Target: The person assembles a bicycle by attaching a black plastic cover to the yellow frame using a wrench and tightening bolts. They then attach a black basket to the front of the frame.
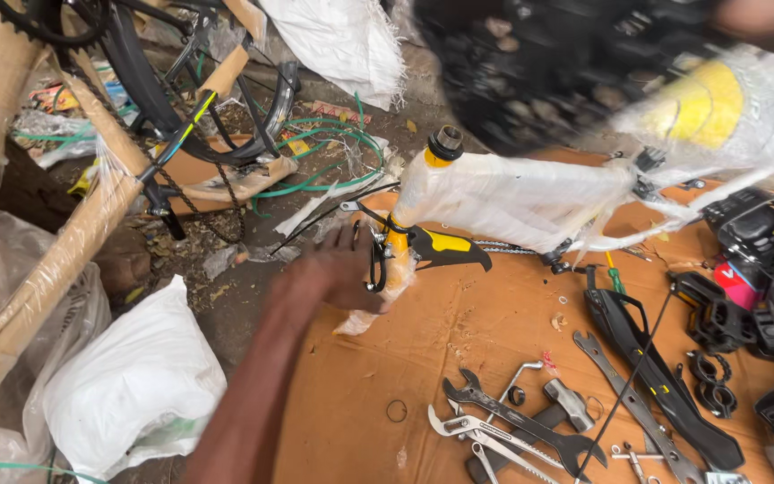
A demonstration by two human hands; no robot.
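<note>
A bicycle frame (pixel 512 197) wrapped in white plastic lies across a brown cardboard sheet (pixel 459 358), its head tube (pixel 445 143) pointing up and a yellow-and-black part (pixel 445 244) showing below. My left hand (pixel 338 269) reaches in from the lower left, fingers spread against the wrapped end of the frame beside a black cable loop (pixel 376 260). My right hand (pixel 763 16) is a blurred strip at the top right. It holds a large black, blurred part (pixel 539 63) close to the camera, above the frame.
Spanners (pixel 512 426), a hammer (pixel 566 403) and small rings lie on the cardboard at the bottom. Black mudguards (pixel 647 358) and pedals (pixel 718 323) sit to the right. A bicycle wheel with chain (pixel 199 116), green strapping, white sacks (pixel 136 385) and cardboard tubes crowd the left.
</note>
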